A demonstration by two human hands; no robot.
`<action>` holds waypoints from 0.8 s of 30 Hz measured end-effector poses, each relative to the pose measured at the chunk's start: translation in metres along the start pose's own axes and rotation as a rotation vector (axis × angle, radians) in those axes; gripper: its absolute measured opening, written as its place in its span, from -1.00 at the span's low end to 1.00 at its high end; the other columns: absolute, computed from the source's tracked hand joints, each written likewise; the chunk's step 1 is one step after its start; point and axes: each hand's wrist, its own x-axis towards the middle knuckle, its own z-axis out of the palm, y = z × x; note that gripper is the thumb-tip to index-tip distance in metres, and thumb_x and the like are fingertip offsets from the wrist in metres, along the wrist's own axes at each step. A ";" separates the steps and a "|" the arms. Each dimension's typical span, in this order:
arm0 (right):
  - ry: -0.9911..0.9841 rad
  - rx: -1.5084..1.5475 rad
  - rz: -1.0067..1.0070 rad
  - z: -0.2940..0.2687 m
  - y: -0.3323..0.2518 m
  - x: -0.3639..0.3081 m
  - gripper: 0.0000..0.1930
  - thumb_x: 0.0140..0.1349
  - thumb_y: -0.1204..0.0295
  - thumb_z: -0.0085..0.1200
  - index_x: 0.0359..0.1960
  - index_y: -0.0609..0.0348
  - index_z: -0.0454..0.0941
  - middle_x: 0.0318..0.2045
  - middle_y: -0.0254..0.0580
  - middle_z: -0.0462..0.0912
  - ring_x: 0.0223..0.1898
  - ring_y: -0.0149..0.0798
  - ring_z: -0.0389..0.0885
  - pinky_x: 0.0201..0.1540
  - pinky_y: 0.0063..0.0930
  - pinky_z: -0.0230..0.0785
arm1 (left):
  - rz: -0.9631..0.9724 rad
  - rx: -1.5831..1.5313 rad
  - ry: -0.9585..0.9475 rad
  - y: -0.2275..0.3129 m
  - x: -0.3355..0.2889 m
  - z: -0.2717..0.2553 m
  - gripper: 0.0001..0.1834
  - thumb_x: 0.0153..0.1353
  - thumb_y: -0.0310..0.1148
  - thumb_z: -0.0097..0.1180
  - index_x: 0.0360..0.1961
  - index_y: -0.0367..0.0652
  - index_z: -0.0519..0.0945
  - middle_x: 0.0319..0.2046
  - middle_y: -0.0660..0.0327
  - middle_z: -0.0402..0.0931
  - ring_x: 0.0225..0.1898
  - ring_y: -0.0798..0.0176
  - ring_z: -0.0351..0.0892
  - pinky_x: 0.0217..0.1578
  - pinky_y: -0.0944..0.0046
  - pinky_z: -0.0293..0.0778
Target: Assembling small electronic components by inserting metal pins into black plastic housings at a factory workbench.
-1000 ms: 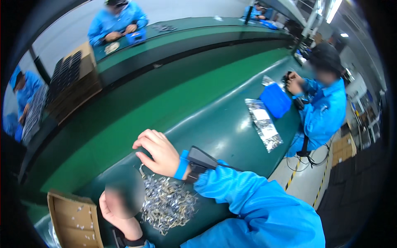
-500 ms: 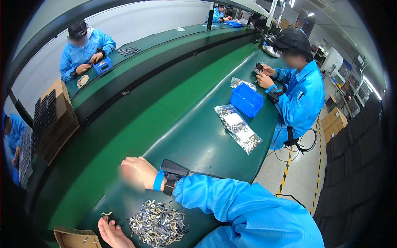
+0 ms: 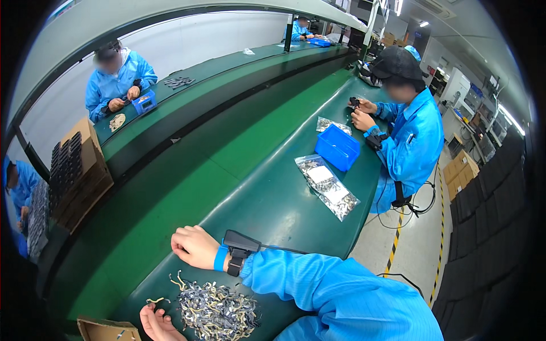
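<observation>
My left hand (image 3: 158,324), low at the left, pinches one thin cream strip (image 3: 157,300) at its fingertips; it looks like a small flex cable. Just right of it, a heap of small grey, cream and white strips (image 3: 219,311) lies on the green table (image 3: 267,219). A couple of cream strips poke up at the heap's left edge. Beyond the heap, near the table's far edge, is my right hand (image 3: 196,247), back upward and fingers curled together. Its fingertips are partly hidden, so anything in them cannot be made out. A blue wrist strap (image 3: 220,258) and black wrist device (image 3: 242,241) sit on that arm.
An open cardboard box (image 3: 108,331) stands at lower left. Farther along lie a clear bag of small parts (image 3: 327,186) and a blue bin (image 3: 338,148). A co-worker (image 3: 406,131) handles a small dark part at right. Another person (image 3: 116,79) sits across the green belt (image 3: 227,159).
My right hand, blurred in the earlier frame, is now sharp and a little lower and farther right. My left hand still pinches the strip and has shifted slightly down and right.
</observation>
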 end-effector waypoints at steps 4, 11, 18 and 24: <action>0.000 -0.002 -0.006 0.002 0.001 0.000 -0.96 0.09 0.45 0.03 -0.47 0.08 0.45 -0.43 -0.24 0.47 -0.28 -0.13 0.45 -0.20 -0.24 0.22 | 0.012 -0.019 -0.020 -0.001 0.001 -0.001 -0.75 0.34 -0.36 -0.03 -0.02 -0.23 0.49 -0.10 0.18 0.52 -0.19 0.31 0.47 -0.19 0.40 0.36; -0.013 -0.005 0.003 0.001 0.000 0.000 -0.96 0.10 0.45 0.03 -0.46 0.09 0.45 -0.43 -0.24 0.47 -0.28 -0.13 0.45 -0.20 -0.24 0.22 | 0.013 -0.040 -0.045 -0.001 0.000 -0.001 -0.79 0.34 -0.38 -0.02 -0.06 -0.20 0.50 -0.13 0.21 0.54 -0.23 0.35 0.48 -0.24 0.43 0.36; -0.020 -0.030 -0.001 0.001 0.002 0.001 -0.95 0.12 0.44 0.04 -0.44 0.08 0.45 -0.43 -0.27 0.47 -0.28 -0.15 0.45 -0.19 -0.27 0.22 | 0.020 -0.058 -0.053 -0.003 0.001 -0.001 -0.80 0.34 -0.38 -0.03 -0.06 -0.18 0.51 -0.14 0.23 0.55 -0.23 0.36 0.48 -0.25 0.44 0.36; -0.009 -0.020 -0.009 0.001 0.002 0.001 -0.96 0.10 0.44 0.04 -0.45 0.09 0.46 -0.43 -0.23 0.47 -0.28 -0.13 0.45 -0.20 -0.25 0.22 | 0.011 -0.062 -0.057 -0.001 0.000 0.002 -0.80 0.35 -0.38 -0.04 -0.06 -0.18 0.50 -0.15 0.24 0.54 -0.25 0.38 0.47 -0.25 0.43 0.35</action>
